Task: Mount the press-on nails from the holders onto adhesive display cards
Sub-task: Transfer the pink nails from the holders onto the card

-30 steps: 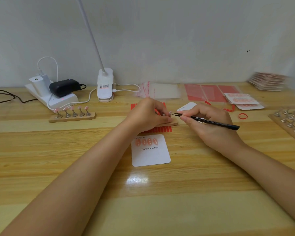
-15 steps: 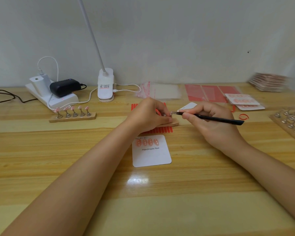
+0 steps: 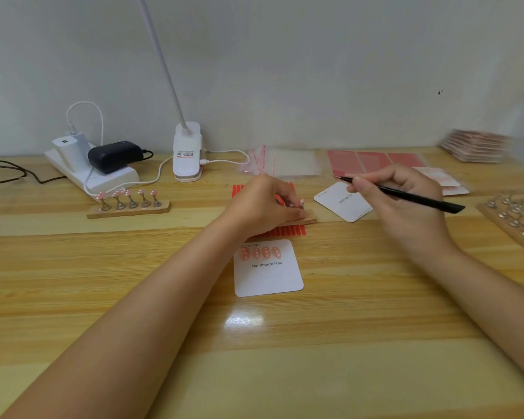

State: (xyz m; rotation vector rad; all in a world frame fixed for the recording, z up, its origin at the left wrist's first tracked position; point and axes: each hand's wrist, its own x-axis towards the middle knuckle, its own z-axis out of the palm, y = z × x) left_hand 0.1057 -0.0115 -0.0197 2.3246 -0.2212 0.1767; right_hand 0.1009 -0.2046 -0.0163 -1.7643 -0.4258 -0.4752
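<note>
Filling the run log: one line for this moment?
left hand: holds wooden nail holder strip | right hand: grips thin black tool, tip lifted | white display card: four nails

card [image 3: 270,276] white | nails [image 3: 260,253] pink, white dots | strips [image 3: 288,231] red | pen [image 3: 418,197] black

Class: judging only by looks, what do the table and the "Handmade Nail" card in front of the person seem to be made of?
Table: probably wood or wood-look laminate; pale grain lines, glossy finish with a lamp glare.
"Handmade Nail" card: likely matte white cardstock; thin, flat, rounded corners.
</note>
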